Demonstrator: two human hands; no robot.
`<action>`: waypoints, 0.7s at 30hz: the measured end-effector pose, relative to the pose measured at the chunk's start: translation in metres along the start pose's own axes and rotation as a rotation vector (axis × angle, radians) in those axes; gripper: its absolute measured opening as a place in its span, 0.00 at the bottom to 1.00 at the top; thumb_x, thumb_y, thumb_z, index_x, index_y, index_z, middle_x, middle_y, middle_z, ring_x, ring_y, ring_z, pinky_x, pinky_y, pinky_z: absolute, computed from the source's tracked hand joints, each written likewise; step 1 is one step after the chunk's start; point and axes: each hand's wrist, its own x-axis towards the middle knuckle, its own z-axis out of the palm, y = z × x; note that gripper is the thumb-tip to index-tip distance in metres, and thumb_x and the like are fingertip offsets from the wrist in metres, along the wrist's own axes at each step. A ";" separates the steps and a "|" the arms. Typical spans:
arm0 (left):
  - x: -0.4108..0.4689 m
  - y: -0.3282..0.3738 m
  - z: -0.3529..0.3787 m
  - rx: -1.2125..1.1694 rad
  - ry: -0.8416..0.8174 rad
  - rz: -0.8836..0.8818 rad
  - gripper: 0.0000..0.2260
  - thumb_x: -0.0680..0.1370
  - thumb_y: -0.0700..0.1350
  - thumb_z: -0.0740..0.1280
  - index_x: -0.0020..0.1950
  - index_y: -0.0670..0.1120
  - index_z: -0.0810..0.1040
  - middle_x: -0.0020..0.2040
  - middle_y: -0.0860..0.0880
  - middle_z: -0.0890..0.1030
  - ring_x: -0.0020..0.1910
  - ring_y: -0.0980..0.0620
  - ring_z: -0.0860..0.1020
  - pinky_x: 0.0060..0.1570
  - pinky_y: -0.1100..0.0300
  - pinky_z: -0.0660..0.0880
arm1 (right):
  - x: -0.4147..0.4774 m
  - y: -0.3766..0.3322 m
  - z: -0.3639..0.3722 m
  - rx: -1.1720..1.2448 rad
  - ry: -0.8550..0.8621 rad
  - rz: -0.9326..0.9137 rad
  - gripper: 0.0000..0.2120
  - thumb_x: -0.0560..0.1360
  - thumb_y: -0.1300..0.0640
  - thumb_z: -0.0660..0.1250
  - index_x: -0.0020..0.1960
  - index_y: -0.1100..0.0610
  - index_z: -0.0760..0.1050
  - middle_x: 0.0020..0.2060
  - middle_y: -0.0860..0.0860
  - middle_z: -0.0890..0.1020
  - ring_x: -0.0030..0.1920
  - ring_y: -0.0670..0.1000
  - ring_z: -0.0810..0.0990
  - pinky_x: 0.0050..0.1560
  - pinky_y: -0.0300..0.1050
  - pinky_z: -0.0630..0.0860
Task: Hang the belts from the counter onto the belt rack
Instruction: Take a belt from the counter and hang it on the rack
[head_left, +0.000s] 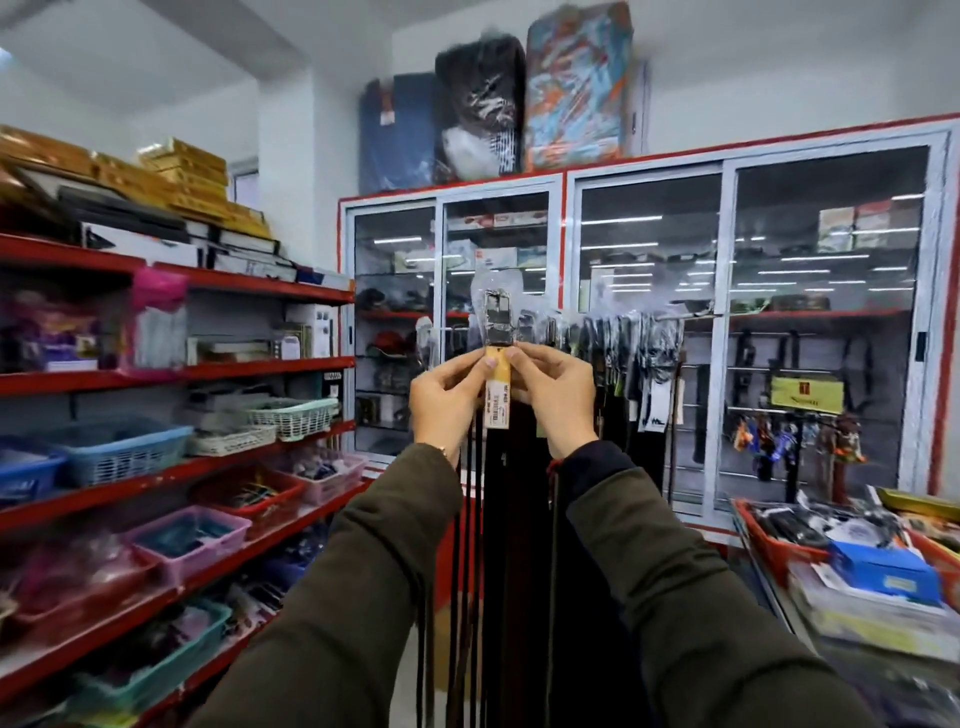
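A dark belt (497, 332) with a metal buckle in clear wrap and a yellow tag hangs straight down in front of me. My left hand (451, 397) pinches the tag from the left and my right hand (553, 389) pinches it from the right, just under the buckle. The buckle is held up at the level of the belt rack (613, 332), a horizontal rail packed with many dark hanging belts. Several more dark straps hang below my hands and between my sleeves.
Red shelves (218, 371) with baskets and boxes line the left side. A glass-door cabinet (727, 322) stands behind the rack, with wrapped bundles on top. At the right, a counter (857, 577) holds a red basket and boxed goods.
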 end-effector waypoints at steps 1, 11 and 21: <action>0.002 0.002 0.001 -0.026 -0.006 -0.018 0.13 0.78 0.39 0.71 0.62 0.37 0.82 0.57 0.37 0.85 0.55 0.44 0.84 0.59 0.51 0.81 | 0.003 -0.002 0.001 -0.011 0.008 0.009 0.07 0.76 0.62 0.72 0.53 0.61 0.83 0.47 0.62 0.87 0.45 0.56 0.87 0.47 0.49 0.85; 0.021 -0.009 0.007 -0.193 -0.053 -0.250 0.15 0.79 0.39 0.69 0.64 0.35 0.80 0.57 0.34 0.83 0.42 0.47 0.81 0.46 0.57 0.80 | 0.023 0.009 0.001 -0.043 0.076 0.089 0.09 0.74 0.61 0.74 0.52 0.63 0.83 0.41 0.58 0.85 0.39 0.52 0.84 0.43 0.47 0.84; 0.028 -0.038 0.020 0.246 -0.013 -0.031 0.16 0.83 0.39 0.60 0.69 0.42 0.78 0.66 0.43 0.81 0.67 0.44 0.78 0.71 0.48 0.73 | 0.023 0.038 -0.013 -0.617 0.032 -0.171 0.15 0.81 0.57 0.61 0.66 0.58 0.76 0.59 0.55 0.82 0.56 0.52 0.82 0.57 0.41 0.77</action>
